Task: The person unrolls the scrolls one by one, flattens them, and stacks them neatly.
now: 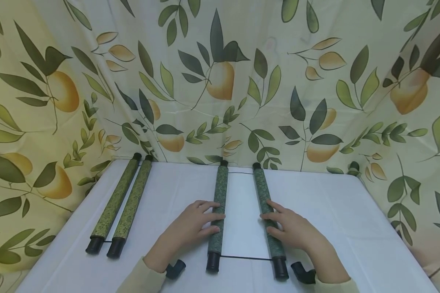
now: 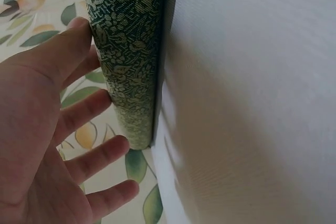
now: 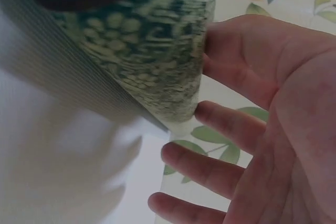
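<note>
From where I stood, a curtain [image 1: 64, 91] printed with leaves and fruit hung beyond the left edge of the white-covered table [image 1: 326, 203] and ran all along its far edge. Near the far left corner lay the far black tips of two yellow-green rolls, the outer roll [image 1: 115, 199] and the inner roll [image 1: 133, 201]. Both slanted down alongside the left edge, side by side with a narrow gap, a short dark line joining their near ends.

Next came the left hand [image 1: 190, 221], out of a pale sleeve [image 1: 143, 280], its fingers apart and clasping nothing, the tips resting on the left dark green roll [image 1: 221, 187]. That roll ran from the middle of the far edge toward the near side, black-tipped at both ends. Beside it showed a bright white strip [image 1: 240, 215], a thin dark line at each end. The right dark green roll [image 1: 262, 185] bounded the strip, leaning slightly outward toward the near side. The right hand [image 1: 297, 228] touched it with spread fingertips, likewise ungripping.
</note>
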Action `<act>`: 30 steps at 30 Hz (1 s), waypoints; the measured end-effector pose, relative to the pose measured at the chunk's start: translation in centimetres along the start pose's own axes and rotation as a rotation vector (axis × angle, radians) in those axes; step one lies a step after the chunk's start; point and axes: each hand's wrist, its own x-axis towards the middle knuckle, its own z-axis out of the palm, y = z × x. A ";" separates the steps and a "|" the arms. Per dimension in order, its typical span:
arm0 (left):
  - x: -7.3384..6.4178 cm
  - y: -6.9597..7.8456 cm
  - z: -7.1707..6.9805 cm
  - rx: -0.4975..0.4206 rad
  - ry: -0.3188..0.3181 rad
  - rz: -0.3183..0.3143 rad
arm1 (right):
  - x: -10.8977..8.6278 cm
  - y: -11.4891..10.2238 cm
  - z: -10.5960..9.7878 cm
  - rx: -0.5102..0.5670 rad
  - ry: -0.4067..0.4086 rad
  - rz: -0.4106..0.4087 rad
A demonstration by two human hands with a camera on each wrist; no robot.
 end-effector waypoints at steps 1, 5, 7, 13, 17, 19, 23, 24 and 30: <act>0.0 0.0 0.0 -0.002 0.000 -0.004 | 0.0 0.0 -0.1 0.000 -0.001 0.003; 0.0 -0.2 0.1 -0.025 -0.002 -0.012 | -0.2 0.1 -0.2 0.009 0.003 0.006; -0.1 -0.2 0.1 -0.040 -0.005 -0.017 | -0.2 0.1 -0.2 0.011 0.002 0.008; -0.1 -0.3 0.0 -0.021 -0.007 -0.031 | -0.2 0.1 -0.2 -0.001 -0.003 0.021; 0.0 -0.2 -0.5 -0.010 -0.013 -0.038 | -0.2 0.2 -0.3 -0.005 -0.013 0.034; 0.0 -0.2 -0.6 -0.015 -0.016 -0.038 | -0.2 0.3 -0.4 -0.004 -0.015 0.043; 0.1 -0.3 -0.5 -0.036 -0.019 -0.042 | -0.3 0.6 -0.5 -0.006 -0.018 0.049; 0.0 -0.3 -0.5 -0.039 -0.022 -0.048 | -0.3 0.6 -0.5 -0.005 -0.018 0.047; -0.3 -0.8 -0.7 -0.018 -0.028 -0.097 | -0.1 0.5 -0.7 0.005 -0.017 0.019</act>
